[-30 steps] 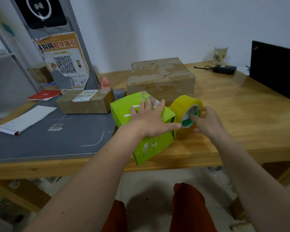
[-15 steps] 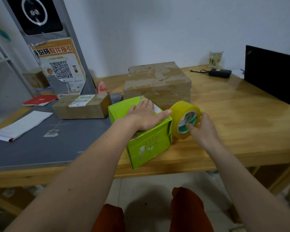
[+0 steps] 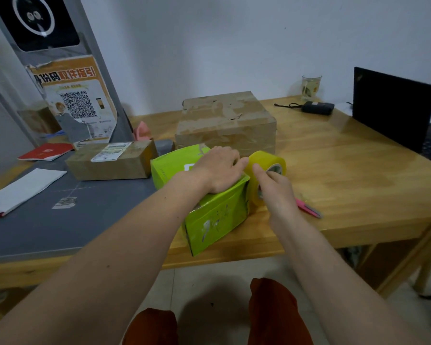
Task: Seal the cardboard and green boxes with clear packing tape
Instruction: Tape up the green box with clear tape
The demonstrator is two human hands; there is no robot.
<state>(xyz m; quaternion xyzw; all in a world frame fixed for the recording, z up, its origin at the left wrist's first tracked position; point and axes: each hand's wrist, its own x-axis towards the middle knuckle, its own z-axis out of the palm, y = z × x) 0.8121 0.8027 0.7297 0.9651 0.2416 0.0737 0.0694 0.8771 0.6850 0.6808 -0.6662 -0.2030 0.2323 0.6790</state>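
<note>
A bright green box (image 3: 214, 215) lies near the table's front edge. My left hand (image 3: 218, 169) presses flat on its top, fingers straight and reaching the box's right end. Against that right end stands a yellowish roll of packing tape (image 3: 265, 161). My right hand (image 3: 275, 186) grips the roll, fingers curled into its core and thumb raised on the outer side. Behind both stands a large cardboard box (image 3: 225, 124) with old tape on it. A smaller cardboard box (image 3: 111, 163) with a white label lies to the left.
Pink scissors (image 3: 307, 209) lie on the wooden table (image 3: 346, 175) just right of my right hand. A grey mat (image 3: 47, 220) covers the left side, with papers (image 3: 23, 189) and a red booklet (image 3: 45, 151). A laptop (image 3: 393, 108), charger (image 3: 316, 107) and glass (image 3: 311, 87) stand at the back right.
My left hand slid right along the green box's top toward the roll. My right hand shifted its hold on the roll, thumb now on the outer side, roll tight against the box.
</note>
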